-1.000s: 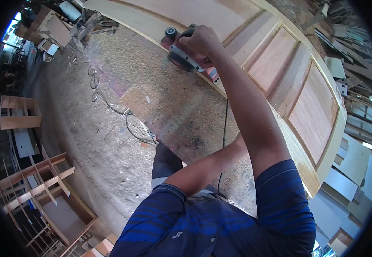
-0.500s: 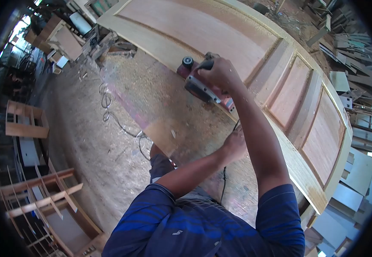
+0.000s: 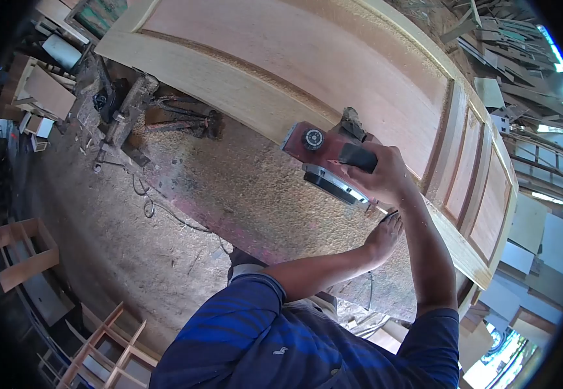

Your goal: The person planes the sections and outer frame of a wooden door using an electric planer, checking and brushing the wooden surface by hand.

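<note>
While R hand grips planer, long axis along door edge, knob upper-left; L hand grip unclear.

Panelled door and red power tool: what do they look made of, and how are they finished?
Panelled door: wood, apparently unvarnished, judging by its pale, matte, faintly grained surface. Red power tool: probably a moulded plastic housing, from its rounded, evenly coloured shape; the silvery strip on its side shines like bare metal, though painted plastic is possible.
</note>
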A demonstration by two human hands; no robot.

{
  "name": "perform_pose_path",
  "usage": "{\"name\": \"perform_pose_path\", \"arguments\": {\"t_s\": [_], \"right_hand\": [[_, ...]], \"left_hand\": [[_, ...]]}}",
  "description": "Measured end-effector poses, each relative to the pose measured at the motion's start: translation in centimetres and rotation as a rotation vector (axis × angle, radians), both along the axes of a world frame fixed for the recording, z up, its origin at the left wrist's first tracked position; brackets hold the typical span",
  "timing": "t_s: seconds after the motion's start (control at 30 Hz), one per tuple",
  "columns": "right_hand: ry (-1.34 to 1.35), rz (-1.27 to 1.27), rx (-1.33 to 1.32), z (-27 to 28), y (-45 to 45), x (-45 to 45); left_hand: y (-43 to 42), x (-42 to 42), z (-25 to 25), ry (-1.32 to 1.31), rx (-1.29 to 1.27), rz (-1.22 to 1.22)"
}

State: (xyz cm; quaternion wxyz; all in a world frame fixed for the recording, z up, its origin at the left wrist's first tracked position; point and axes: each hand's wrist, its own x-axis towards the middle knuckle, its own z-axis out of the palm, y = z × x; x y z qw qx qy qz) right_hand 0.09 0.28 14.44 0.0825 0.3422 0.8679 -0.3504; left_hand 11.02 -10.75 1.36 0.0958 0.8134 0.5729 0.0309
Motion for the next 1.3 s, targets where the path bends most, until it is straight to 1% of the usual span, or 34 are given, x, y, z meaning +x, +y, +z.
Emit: {"name": "perform_pose_path", "arguments": {"t_s": [0.03,0.13,0.23,0.33,0.43,0.53,0.63,0.7,0.73,0.8,0.9,1.0,1.1,1.17,1.23,1.27,1.3], "right_hand": [[-0.023,-0.001,0.003,0.1,-0.3,-1.3],[0.036,0.008,-0.015,0.3,-1.4,-4.8],[0.169,0.048,0.058,-1.4,-1.8,-7.3],[0.085,0.025,0.009,-0.5,-2.5,-10.4],[0.037,0.027,0.005,-0.3,-3.1,-13.3],[0.114,0.039,0.001,-0.7,-4.0,-16.3],[0.097,0.045,-0.038,0.0,-5.1,-19.9],[0.17,0.055,-0.009,-1.0,-5.6,-21.8],[0.207,0.061,0.003,-1.3,-5.9,-22.9],[0.191,0.069,-0.021,-1.2,-6.4,-25.1],[0.222,0.092,-0.004,-2.0,-6.9,-28.1],[0.246,0.11,-0.009,-2.6,-7.4,-30.7],[0.278,0.113,-0.007,-3.0,-7.9,-32.6],[0.322,0.126,0.015,-3.2,-8.2,-33.6],[0.377,0.149,0.053,-3.2,-8.5,-34.5],[0.344,0.149,0.026,-3.1,-8.5,-35.2],[0.312,0.146,0.0,-2.9,-8.6,-35.9]], "left_hand": [[-0.2,-0.8,-0.5,-0.005,0.005,0.009],[-0.9,-2.8,-1.9,-0.036,0.108,0.084],[-1.5,-4.8,-2.0,-0.079,0.074,0.135],[-1.9,-7.0,-0.7,-0.07,-0.066,0.145],[-2.5,-9.0,-1.4,-0.081,0.056,0.167],[-2.8,-10.2,-2.0,-0.135,0.032,0.186],[-3.0,-11.2,-2.7,-0.219,-0.001,0.218],[-3.1,-11.6,-3.3,-0.26,-0.022,0.26],[-3.2,-11.8,-3.7,-0.257,-0.024,0.266],[-3.3,-12.0,-4.8,-0.243,-0.028,0.261],[-3.4,-11.2,-7.7,-0.089,0.058,0.206],[-4.2,-8.9,-13.3,0.565,0.442,0.238],[-4.0,-7.1,-16.7,1.027,0.568,0.242],[-4.0,-6.5,-17.1,1.555,0.677,0.112],[-4.1,-6.6,-16.2,2.717,0.742,-0.337],[-3.9,-6.8,-16.0,2.8,0.729,-0.276],[-3.5,-7.8,-14.4,2.882,0.718,-0.211]]}}
